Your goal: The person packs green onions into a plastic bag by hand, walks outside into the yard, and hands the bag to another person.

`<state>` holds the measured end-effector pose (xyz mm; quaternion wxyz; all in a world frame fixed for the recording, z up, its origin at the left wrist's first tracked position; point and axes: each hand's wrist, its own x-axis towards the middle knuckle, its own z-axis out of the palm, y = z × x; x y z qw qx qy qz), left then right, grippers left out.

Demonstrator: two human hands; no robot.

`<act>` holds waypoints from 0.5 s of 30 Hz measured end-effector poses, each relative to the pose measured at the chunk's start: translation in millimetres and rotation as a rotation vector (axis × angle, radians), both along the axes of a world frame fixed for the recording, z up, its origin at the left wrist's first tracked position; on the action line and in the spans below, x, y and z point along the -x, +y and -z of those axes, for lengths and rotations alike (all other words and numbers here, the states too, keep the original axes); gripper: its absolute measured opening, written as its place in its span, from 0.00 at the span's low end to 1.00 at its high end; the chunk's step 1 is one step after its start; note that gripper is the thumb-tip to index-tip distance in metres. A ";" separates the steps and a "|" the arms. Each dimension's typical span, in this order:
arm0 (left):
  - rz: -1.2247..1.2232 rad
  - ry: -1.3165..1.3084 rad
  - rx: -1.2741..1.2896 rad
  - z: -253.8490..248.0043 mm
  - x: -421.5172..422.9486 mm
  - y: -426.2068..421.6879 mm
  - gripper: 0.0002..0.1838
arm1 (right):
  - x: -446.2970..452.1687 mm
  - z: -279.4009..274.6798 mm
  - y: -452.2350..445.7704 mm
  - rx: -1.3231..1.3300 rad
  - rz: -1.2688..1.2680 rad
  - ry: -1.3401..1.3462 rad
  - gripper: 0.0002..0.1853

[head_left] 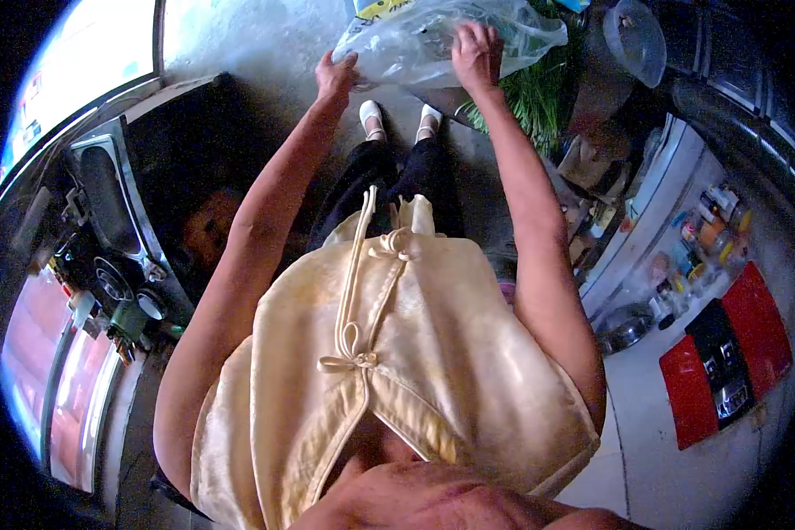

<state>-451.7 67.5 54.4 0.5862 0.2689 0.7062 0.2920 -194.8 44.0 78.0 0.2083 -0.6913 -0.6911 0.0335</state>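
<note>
A clear plastic bag (406, 46) is stretched between my two hands at the top of the view. My left hand (336, 74) pinches its left edge. Further right, my right hand (478, 55) has its fingers curled together on the bag's film. Behind the bag is a yellow printed packet (380, 8). Long green stalks (532, 102) lie below and right of the bag, close to my right wrist.
A sink (110, 190) and a stove (115, 278) stand at the left. At the right are a translucent basin (636, 42), a white counter (605, 442) with bottles (711, 230), a metal bowl (625, 329) and a red-and-black gas cooker (724, 353). My feet are on the floor below the bag.
</note>
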 end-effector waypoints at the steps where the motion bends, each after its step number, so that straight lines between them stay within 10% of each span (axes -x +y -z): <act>1: 0.027 -0.028 0.000 -8.1 3.7 -0.6 0.21 | 2.5 -15.5 5.4 -0.106 0.064 0.008 0.18; 5: 0.151 -0.104 0.028 -25.6 24.9 -3.2 0.17 | 8.8 -100.5 24.6 -0.045 0.401 -0.178 0.27; 11: 0.216 0.080 -0.039 -81.3 97.3 -3.8 0.17 | -42.0 101.8 60.2 0.447 -0.122 0.079 0.26; 12: 0.105 0.020 -0.133 -77.3 122.0 -0.4 0.17 | 5.4 27.2 68.6 0.688 -0.137 0.082 0.23; 15: -0.111 0.118 -0.488 -122.5 177.7 6.3 0.15 | 81.5 -34.3 84.4 0.759 0.110 1.037 0.12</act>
